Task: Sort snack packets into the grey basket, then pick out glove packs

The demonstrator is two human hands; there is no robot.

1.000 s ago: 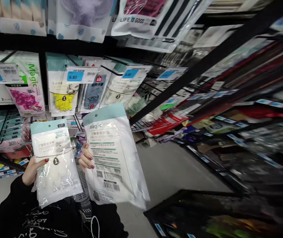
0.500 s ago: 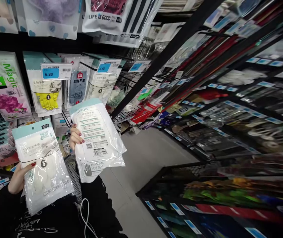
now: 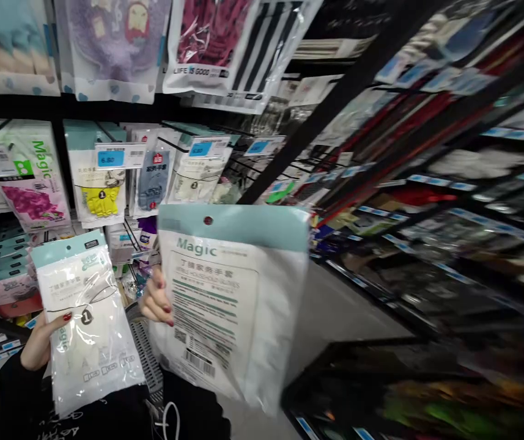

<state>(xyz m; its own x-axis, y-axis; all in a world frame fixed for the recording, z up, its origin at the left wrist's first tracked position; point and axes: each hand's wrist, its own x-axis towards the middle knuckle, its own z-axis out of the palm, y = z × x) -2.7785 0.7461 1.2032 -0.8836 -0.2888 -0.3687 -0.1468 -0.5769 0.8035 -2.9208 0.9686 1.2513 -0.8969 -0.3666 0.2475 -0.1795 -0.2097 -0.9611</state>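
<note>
My left hand (image 3: pixel 44 339) grips a pack of household gloves (image 3: pixel 85 330) by its left edge, thumb across the front; pale gloves show through the clear plastic. My right hand (image 3: pixel 156 299) holds a second pack of household gloves (image 3: pixel 238 299), whose printed back faces me, with a teal header, the word Magic and a barcode. Its fingertips curl over the left edge, and the rest of the hand is hidden behind the pack. The two packs are apart, side by side in front of the shelf.
Behind the packs, hooks carry yellow latex gloves (image 3: pixel 101 195), grey-blue gloves (image 3: pixel 153 183) and pink gloves (image 3: pixel 36 201), with price tags (image 3: pixel 119 156) in front. A grey slotted basket (image 3: pixel 147 351) shows between my arms. More shelves (image 3: pixel 427 244), blurred, line the right side.
The right pack has come closer and moved right, looking larger and more upright, with its teal header now in full view. The left pack stays nearly in place. The camera view has shifted slightly.
</note>
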